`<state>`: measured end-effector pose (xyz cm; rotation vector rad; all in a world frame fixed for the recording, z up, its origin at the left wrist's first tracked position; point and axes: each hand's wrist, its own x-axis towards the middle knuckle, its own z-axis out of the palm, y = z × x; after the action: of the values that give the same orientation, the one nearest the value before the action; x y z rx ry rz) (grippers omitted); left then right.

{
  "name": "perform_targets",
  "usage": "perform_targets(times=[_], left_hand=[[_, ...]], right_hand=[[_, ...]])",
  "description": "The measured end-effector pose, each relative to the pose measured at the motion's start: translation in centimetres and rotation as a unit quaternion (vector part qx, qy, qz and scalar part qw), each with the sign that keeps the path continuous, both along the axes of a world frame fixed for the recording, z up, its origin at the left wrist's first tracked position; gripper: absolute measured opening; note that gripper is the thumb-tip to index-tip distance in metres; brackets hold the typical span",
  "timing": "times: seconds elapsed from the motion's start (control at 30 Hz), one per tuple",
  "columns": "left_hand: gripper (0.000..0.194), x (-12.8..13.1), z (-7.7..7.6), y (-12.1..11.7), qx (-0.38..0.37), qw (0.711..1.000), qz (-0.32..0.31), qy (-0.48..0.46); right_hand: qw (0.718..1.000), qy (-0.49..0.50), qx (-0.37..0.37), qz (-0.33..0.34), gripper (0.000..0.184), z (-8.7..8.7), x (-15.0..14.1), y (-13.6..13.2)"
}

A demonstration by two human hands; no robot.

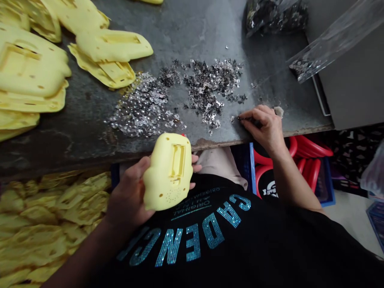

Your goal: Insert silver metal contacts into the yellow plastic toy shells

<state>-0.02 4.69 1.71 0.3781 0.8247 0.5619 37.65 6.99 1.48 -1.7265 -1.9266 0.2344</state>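
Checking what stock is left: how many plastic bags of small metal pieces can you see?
2: a bag packed with dark pieces at the far right of the steel table, and a clear plastic bag at the right, with pieces gathered at its lower end. Others may be out of view.

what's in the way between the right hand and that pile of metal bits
Nothing visible: the thin dark tool pinched in the right hand points toward the metal bits, with only a few stray bits on the bare dark metal tabletop between.
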Motion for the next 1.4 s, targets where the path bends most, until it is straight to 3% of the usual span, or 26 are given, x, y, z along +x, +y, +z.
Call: perform_targets(times=[0.2, 0.4, 0.5, 0.63, 0.73, 0.83, 1.07, 1.4], left_hand=[[0.080, 0.5, 0.1, -0.1, -0.022, 1.000, 0.009, 0.001], [0.083, 1.3, 0.7, 0.0, -0.037, 0.999, 0.029, -0.003], [0.072, 2.3, 1.1, -0.2, -0.026, 0.998, 0.028, -0.053], [0.059, 3.2, 1.5, -0.3, -0.011, 0.989, 0.011, -0.147], [0.057, 3.1, 1.5, -0.4, -0.020, 0.985, 0.001, -0.171], [0.061, 2.5, 1.2, -0.8, -0.009, 0.983, -0.011, -0.182], [0.056, 1.6, 0.9, -1.7, 0.007, 0.974, -0.026, -0.225], [0.055, 1.9, 1.0, -1.8, 0.011, 0.972, -0.033, -0.234]], right_hand=[[0.999, 0.034, 0.002, -0.009, 0.024, -0.5, 1.0, -0.4], [0.999, 0.039, -0.001, 0.007, 0.014, -0.7, 1.4, -0.1], [0.998, 0.047, 0.020, 0.030, 0.010, 0.2, 0.2, -0.3], [0.982, 0.100, 0.083, 0.135, 0.004, 2.4, -3.5, -1.0], [0.954, 0.146, 0.109, 0.238, 0.009, 3.7, -6.7, -1.1], [0.933, 0.157, 0.127, 0.299, 0.011, 4.2, -8.9, -0.6], [0.922, 0.093, 0.144, 0.346, 0.006, 5.2, -10.3, 0.2], [0.911, -0.027, 0.189, 0.365, 0.017, 6.1, -10.6, -0.4]])
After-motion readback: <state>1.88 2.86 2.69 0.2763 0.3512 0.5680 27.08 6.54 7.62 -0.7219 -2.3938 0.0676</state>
